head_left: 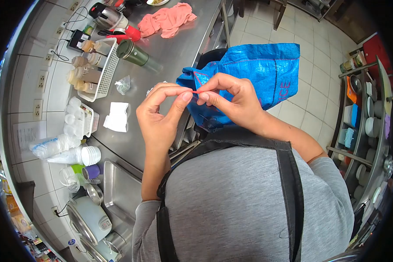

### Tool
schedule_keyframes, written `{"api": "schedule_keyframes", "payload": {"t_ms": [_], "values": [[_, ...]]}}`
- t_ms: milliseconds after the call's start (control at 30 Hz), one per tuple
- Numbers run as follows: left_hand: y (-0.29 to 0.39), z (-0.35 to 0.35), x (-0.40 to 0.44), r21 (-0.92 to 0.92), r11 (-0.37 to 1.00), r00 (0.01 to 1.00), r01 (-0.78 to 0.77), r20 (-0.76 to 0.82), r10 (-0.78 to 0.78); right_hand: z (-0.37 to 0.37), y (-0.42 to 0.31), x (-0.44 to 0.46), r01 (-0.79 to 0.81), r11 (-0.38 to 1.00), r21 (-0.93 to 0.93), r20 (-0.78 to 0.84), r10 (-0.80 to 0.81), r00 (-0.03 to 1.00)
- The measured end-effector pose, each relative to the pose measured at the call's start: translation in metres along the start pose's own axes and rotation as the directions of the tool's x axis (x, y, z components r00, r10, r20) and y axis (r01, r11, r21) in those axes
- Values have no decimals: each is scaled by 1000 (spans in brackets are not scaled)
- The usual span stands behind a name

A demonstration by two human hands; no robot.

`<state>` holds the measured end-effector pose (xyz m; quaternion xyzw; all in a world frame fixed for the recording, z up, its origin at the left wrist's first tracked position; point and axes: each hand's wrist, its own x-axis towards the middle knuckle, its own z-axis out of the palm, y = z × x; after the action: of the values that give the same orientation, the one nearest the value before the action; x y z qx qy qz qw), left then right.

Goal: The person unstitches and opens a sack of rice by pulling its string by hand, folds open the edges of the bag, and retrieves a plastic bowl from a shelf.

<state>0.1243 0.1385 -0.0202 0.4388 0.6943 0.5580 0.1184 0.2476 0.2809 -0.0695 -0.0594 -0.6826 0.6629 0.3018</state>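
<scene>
A person's left hand (157,109) and right hand (236,94) pinch a thin red strip (195,92) between thumbs and fingertips, a grip apparently suited to so slight a piece, in front of a blue bag (257,72) beside the steel bench (175,53).

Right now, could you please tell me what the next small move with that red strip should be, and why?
Perhaps ease the left hand and right hand slightly apart, since both pinch close together at the small red strip, hiding much of it.
</scene>
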Motion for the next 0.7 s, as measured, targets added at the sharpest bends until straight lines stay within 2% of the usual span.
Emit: {"api": "schedule_keyframes", "payload": {"t_ms": [267, 400, 533, 700], "values": [[-3, -2, 3, -10, 1000, 996, -16, 88, 17, -1, -2, 1, 3, 999, -50, 7, -3, 1000], [3, -17, 7, -104, 993, 998, -59, -45, 54, -2, -3, 1, 14, 997, -74, 6, -13, 1000], [15, -19, 9, 216, 962, 986, -169, 54, 161, 0, 0, 2, 100, 984, -144, 0, -101, 995], [9, -5, 10, 302, 942, 989, -149, 42, 143, 0, 2, 2, 136, 971, -198, -10, -140, 990]]}}
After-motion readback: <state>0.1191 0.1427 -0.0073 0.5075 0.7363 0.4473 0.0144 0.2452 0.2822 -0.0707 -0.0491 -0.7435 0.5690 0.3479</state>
